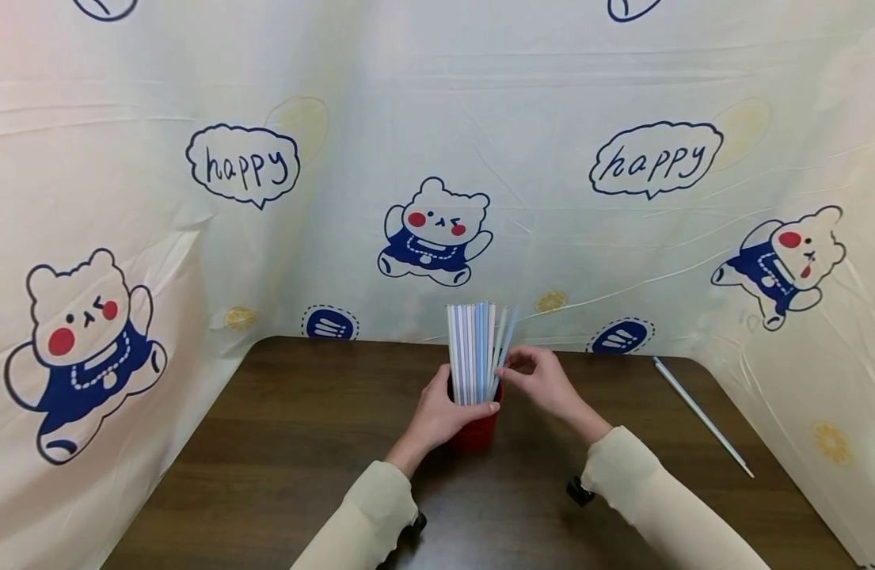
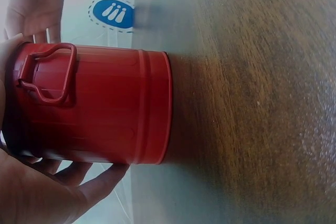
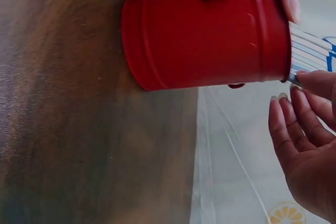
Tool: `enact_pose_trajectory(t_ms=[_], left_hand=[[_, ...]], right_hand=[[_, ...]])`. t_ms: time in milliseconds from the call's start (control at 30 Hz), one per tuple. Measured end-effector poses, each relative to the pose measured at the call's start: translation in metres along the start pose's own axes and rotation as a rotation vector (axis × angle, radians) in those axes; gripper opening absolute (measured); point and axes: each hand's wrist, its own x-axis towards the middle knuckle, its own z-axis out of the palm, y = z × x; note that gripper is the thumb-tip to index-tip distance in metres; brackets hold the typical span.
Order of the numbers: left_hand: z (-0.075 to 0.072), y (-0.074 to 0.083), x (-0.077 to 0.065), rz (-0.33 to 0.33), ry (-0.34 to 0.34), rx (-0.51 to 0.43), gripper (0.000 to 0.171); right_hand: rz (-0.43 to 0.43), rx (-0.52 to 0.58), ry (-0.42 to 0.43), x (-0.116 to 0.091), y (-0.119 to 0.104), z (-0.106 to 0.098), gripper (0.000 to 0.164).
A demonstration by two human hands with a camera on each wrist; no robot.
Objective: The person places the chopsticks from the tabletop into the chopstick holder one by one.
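Observation:
A red metal bucket [image 2: 105,103] with small wire handles stands upright on the table. It holds a tight bundle of thin straws [image 1: 469,348], white, pale blue and lilac. My left hand [image 1: 437,408] grips the bucket near its rim, thumb across the front and fingers round the far side. At the rim's right side my right hand [image 1: 544,380] pinches a pale blue straw [image 1: 510,336] between thumb and forefinger. That straw leans right, a little apart from the bundle. In the right wrist view the other right-hand fingers [image 3: 286,124] are loosely bent; the straws' lower ends are hidden inside the bucket.
A long pale straw [image 1: 701,416] lies slanting on the right part of the dark wooden table [image 1: 302,443]. A printed cloth [image 1: 537,190] with cartoon bears hangs behind the table and along both sides.

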Motion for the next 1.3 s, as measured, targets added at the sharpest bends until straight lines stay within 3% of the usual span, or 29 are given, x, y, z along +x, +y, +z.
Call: enact_pose_trajectory(t_ms=[267,500,800,1067,1300], left_hand=[[0.0,-0.001,0.0,0.007,0.001,0.0,0.086],[0.0,-0.001,0.001,-0.008,-0.004,0.017,0.087],[0.001,0.0,0.004,-0.013,0.008,0.034,0.087],[0.0,0.0,0.005,-0.003,0.001,0.018,0.087],[0.001,-0.002,0.002,-0.025,-0.001,0.025,0.087]], right_hand=[[0.054,-0.014,-0.038,-0.002,0.001,0.003,0.016],[0.074,0.067,-0.043,0.001,0.001,-0.016,0.041],[0.012,-0.223,0.077,0.001,0.024,-0.062,0.032],[0.089,-0.34,0.1,-0.013,0.063,-0.094,0.036],[0.085,-0.489,0.113,-0.031,0.101,-0.114,0.041]])
